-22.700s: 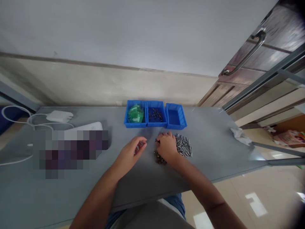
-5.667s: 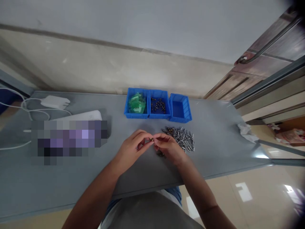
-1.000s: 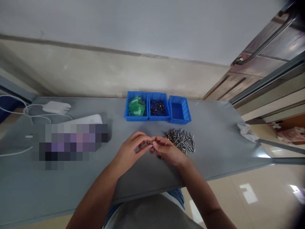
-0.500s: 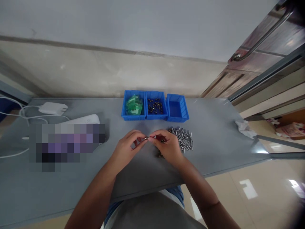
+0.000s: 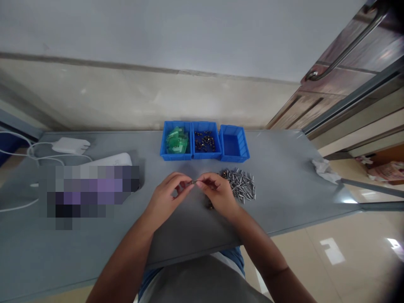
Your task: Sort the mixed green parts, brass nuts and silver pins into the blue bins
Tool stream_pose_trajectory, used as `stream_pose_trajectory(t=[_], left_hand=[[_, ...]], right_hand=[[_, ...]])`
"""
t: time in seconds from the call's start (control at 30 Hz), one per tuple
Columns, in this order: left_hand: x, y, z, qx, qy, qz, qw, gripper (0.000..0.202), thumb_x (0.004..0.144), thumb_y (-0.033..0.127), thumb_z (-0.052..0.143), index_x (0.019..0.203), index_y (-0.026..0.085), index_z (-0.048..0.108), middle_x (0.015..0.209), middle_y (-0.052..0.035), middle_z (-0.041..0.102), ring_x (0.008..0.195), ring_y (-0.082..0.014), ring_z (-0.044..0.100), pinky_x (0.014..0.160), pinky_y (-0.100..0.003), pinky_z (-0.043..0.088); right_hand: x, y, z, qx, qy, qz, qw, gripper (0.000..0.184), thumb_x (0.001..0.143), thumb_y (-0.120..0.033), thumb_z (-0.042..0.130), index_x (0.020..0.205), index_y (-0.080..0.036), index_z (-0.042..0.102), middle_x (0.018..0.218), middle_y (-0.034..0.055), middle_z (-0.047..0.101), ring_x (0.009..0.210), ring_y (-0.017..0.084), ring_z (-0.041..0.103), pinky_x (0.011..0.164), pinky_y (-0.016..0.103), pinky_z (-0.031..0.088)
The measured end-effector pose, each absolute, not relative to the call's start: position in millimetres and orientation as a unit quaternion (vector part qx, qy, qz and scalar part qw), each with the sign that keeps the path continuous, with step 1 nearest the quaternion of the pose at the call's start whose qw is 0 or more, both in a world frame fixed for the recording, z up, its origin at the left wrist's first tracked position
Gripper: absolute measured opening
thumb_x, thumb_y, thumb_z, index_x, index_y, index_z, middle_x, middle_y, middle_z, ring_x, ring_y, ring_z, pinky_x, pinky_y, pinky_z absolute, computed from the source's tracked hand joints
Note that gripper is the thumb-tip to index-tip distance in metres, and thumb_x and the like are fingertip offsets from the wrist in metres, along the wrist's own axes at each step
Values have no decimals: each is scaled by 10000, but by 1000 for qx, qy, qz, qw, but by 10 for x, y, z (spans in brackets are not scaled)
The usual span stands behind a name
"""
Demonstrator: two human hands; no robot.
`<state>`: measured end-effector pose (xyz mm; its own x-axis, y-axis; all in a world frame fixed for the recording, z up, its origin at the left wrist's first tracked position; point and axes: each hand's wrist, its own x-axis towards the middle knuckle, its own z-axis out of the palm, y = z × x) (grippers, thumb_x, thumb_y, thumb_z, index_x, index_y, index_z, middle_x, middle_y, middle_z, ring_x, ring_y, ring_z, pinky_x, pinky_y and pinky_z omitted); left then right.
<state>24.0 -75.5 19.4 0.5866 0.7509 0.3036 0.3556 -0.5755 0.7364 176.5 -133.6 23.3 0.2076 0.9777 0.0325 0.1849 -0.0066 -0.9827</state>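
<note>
Between my fingertips, a tiny metal screw with a brass collar (image 5: 192,182) is pinched by my left hand (image 5: 167,191) and my right hand (image 5: 217,192). A loose pile of steel pins (image 5: 240,185) lies just right of my right hand on the grey table (image 5: 195,235). Under the heel of that hand, a few small brass pieces (image 5: 210,205) show, partly hidden. Beyond my hands stand a blue bin of green parts (image 5: 175,141) and a blue bin of small dark metal parts (image 5: 205,143).
A third blue bin (image 5: 233,145) adjoins those. To the left are a white charger (image 5: 71,145) with cable and a white box (image 5: 110,160) beside a blurred patch. Crumpled tissue (image 5: 323,170) lies at the right table edge, past which is a door handle (image 5: 347,42).
My fingertips have drawn slightly apart, with the small screw still pinched between them. The brass heap by my right hand is much smaller than in the earliest frame. The view has shifted slightly.
</note>
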Motion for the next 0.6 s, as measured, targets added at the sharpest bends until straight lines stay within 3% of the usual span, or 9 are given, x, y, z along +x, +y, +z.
stream_pose_trajectory(t=[0.27,0.6], left_hand=[[263,-767,229,829,324,316,329,108,811,263,515,884,192,551,842,-17,561,690,-100,547,628,-225,480],[239,-743,160,818,349,279,363,100,836,281,475,864,196,520,835,-12,540,719,-108,530,643,-224,466]], right_hand=[[1769,-1328,105,-525,-411,540,514,181,722,-368,576,748,-191,602,644,-20,559,527,78,455,527,215,395],[1721,-1341,207,-594,-464,378,537,92,749,-276,541,739,-189,568,706,13,576,668,128,536,637,258,429]])
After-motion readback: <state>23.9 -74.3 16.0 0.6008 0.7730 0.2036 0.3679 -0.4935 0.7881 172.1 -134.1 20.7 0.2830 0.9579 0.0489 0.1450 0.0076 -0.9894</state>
